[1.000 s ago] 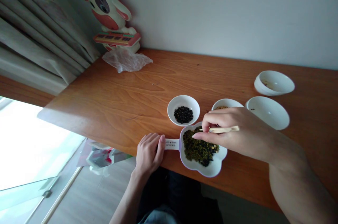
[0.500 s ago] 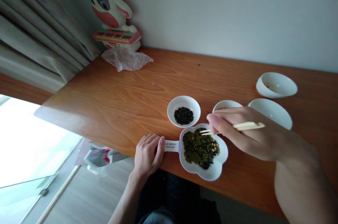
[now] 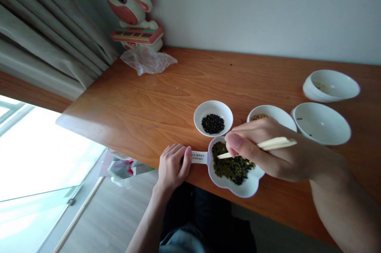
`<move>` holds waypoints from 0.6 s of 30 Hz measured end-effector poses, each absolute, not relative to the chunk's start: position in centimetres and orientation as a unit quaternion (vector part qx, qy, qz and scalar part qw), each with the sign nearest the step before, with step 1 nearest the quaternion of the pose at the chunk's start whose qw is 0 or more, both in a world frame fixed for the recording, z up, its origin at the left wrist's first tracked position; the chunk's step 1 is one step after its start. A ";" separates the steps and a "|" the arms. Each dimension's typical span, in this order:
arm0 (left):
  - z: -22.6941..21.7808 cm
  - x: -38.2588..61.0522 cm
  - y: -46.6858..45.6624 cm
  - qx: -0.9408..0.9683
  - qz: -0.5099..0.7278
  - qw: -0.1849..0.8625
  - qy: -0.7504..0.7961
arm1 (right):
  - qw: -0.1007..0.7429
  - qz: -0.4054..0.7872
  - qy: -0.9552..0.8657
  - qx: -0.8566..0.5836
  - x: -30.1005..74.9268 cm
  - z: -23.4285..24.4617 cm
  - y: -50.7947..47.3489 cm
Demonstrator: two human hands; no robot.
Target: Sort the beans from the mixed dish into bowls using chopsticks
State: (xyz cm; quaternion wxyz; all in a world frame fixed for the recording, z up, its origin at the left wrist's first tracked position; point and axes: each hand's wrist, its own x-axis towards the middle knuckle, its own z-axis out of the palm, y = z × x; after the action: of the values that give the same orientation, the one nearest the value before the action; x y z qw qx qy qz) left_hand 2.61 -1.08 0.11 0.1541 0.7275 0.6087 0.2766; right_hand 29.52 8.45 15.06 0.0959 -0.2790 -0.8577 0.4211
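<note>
My left hand (image 3: 175, 165) is closed around the end of the white handle of a scalloped dish (image 3: 248, 189) with a purple rim, at the table's front edge. Mixed beans (image 3: 232, 167), mostly green with black and some yellowish ones, lie in the dish. Over its right side, my right hand (image 3: 268, 147) grips a pair of chopsticks (image 3: 275, 143). Their tips are close together among the beans at the dish's left part; whether a bean is between them I cannot tell. Just behind the dish stands a white bowl (image 3: 198, 120) of black beans.
A white bowl (image 3: 285, 116) with yellowish beans is partly covered by my right hand. Right of it is a bowl (image 3: 330, 126) with a few dark bits; another bowl (image 3: 342, 86) stands behind. A plastic bag (image 3: 149, 61) and cow-shaped toy keyboard (image 3: 137, 36) are at the back left.
My right hand and the chopsticks have moved left over the dish, their tips now closer together and lower among the beans. My left hand keeps its hold. The whole view has shifted slightly.
</note>
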 end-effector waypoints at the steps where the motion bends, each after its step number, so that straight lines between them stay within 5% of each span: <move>1: 0.2 2.6 -1.1 0.728 0.276 0.153 0.608 | 0.089 0.420 -0.857 -0.285 29.6 15.1 8.5; 18: 0.7 3.0 -1.1 0.736 0.263 0.150 0.606 | 0.056 0.410 -0.871 -0.265 29.9 15.5 9.0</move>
State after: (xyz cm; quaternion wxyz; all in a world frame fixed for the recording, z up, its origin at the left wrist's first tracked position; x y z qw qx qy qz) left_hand 2.99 -1.06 0.74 0.1496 0.7356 0.6059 0.2633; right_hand 29.93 8.99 15.52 0.0559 -0.2655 -0.8706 0.4105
